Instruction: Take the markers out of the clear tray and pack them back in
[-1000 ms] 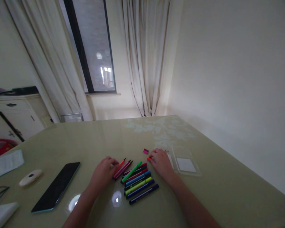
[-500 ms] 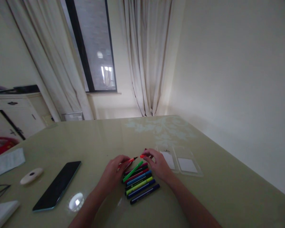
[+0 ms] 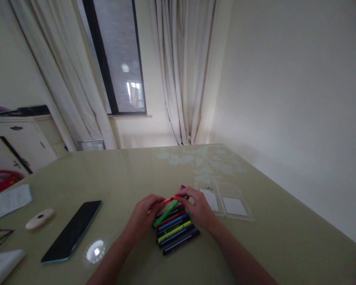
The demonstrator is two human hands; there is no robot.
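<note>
My left hand (image 3: 146,209) is closed on the barrel of an orange marker (image 3: 167,201). Pinched in my right hand (image 3: 197,202) is the orange cap (image 3: 176,197), which meets the marker's dark tip end. Below the hands, several markers lie side by side on the table. A green marker (image 3: 166,214) rests slantwise over the upper ones. Nearer to me are a yellow-green marker (image 3: 174,232) and a dark blue marker (image 3: 180,242) at the bottom of the row. A magenta end (image 3: 182,187) of another marker shows behind my right fingers.
An open clear plastic case (image 3: 246,213) with white cards lies to the right. On the left are a black phone (image 3: 72,229), a shiny round object (image 3: 95,251), a white oval object (image 3: 40,219), papers (image 3: 10,201) and a dark cord (image 3: 0,239). A wall borders the table's right edge.
The orange cap and the marker's tip, apart before, have come together between my hands. The row of markers lies as it was.
</note>
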